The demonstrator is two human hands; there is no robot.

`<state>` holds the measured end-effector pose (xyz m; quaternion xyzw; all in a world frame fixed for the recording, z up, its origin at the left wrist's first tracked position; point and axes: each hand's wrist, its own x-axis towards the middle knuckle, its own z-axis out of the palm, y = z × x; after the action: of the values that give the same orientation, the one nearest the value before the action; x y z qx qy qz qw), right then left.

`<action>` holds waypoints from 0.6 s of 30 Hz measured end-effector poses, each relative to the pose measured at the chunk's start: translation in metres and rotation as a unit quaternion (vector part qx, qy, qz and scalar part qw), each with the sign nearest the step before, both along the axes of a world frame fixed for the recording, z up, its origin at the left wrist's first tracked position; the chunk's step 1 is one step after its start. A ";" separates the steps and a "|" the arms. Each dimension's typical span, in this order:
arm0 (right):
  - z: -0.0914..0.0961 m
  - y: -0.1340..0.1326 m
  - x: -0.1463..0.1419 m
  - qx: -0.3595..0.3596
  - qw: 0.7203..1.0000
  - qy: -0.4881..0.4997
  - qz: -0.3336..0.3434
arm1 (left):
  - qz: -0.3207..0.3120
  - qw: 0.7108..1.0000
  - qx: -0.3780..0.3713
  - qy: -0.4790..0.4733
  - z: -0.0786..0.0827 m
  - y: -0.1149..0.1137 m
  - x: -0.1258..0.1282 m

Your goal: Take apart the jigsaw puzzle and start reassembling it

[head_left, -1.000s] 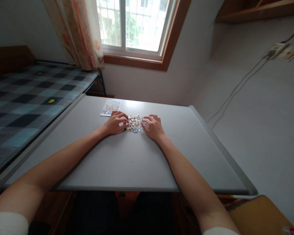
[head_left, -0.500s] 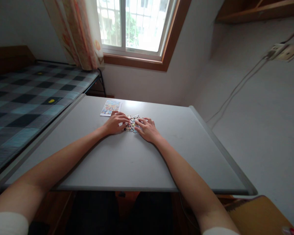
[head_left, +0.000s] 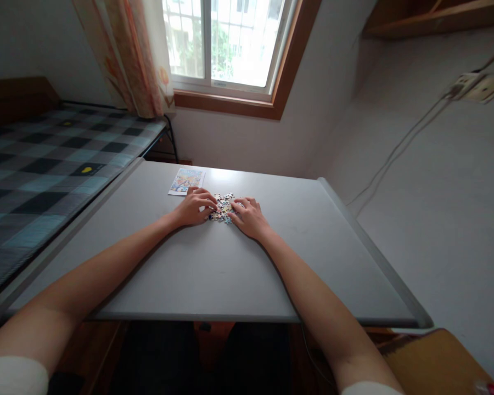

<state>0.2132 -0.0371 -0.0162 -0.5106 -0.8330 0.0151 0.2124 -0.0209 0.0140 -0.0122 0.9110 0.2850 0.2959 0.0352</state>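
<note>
A small heap of colourful jigsaw pieces (head_left: 223,207) lies on the grey table (head_left: 214,269), far from me. My left hand (head_left: 193,208) rests at the heap's left side, fingers curled against the pieces. My right hand (head_left: 249,216) lies at the heap's right side, its fingers stretched flat over the pieces. Whether either hand pinches a piece is hidden. A printed picture card (head_left: 186,181) lies flat just beyond my left hand.
A bed with a checked blue cover (head_left: 45,164) runs along the table's left edge. A window (head_left: 226,44) with a curtain (head_left: 123,55) is behind the table. The wall on the right carries a cable and a power strip (head_left: 477,85). A wooden seat corner (head_left: 432,362) shows bottom right.
My right hand slid left onto the heap, pushing the pieces into a tighter pile against my left hand, which stayed put.
</note>
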 end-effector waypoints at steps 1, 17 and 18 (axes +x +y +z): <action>0.000 0.000 0.000 0.003 1.000 0.007 0.004 | -0.004 1.000 0.000 0.001 0.000 0.000 0.000; -0.005 0.006 0.006 0.028 0.990 0.123 -0.062 | -0.003 1.000 -0.006 -0.009 -0.005 0.005 -0.004; -0.005 0.005 0.006 0.029 0.991 0.117 -0.052 | -0.007 1.000 -0.002 -0.005 -0.005 0.005 -0.004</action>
<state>0.2188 -0.0324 -0.0208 -0.5412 -0.7750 0.0399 0.3238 -0.0247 0.0185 -0.0170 0.9116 0.2787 0.2994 0.0404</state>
